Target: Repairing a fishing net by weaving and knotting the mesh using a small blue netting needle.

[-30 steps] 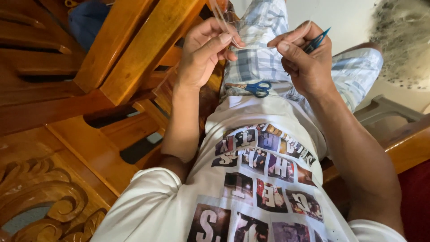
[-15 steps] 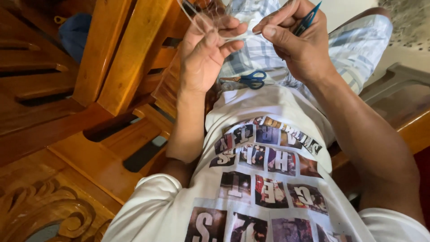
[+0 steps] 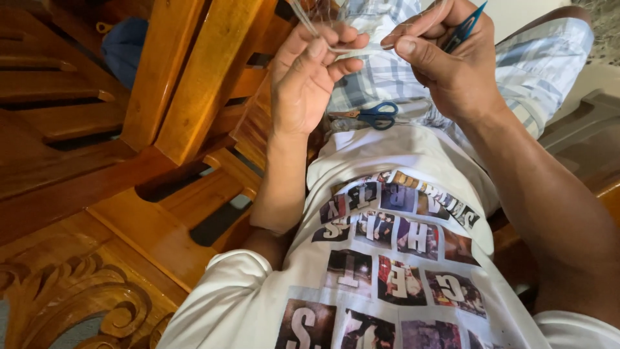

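The person is sitting beside a carved wooden chair [image 3: 97,213], which is lying off to the outer side of the left hand, and is wearing a white printed shirt [image 3: 387,258] and pale checked shorts [image 3: 387,77] that are spreading out below and beyond both hands.

The left hand [image 3: 307,84] is raised above the lap with its fingers curled and the thumb pressing against the forefinger, pinching a bundle of thin clear strands [image 3: 352,48]. The right hand [image 3: 452,71] is facing it, just beside it, closing thumb and forefinger on the same strands while also gripping a slim dark blue pointed tool [image 3: 466,26] in the fold of the hand.

The step in hand looks like knotting or threading the strands between the two pinches. What the work calls for now, by my reading, is steady tension from both hands and fine fingertip control, since the strands are slack and slippery.

The strands are running roughly level from one hand to the other, with loose ends rising past the left hand's fingertips and out of view. The tool's long axis is slanting up and away from the right hand, tip outward.

Small blue-handled scissors [image 3: 371,116] are resting on the lap just below the hands, untouched.
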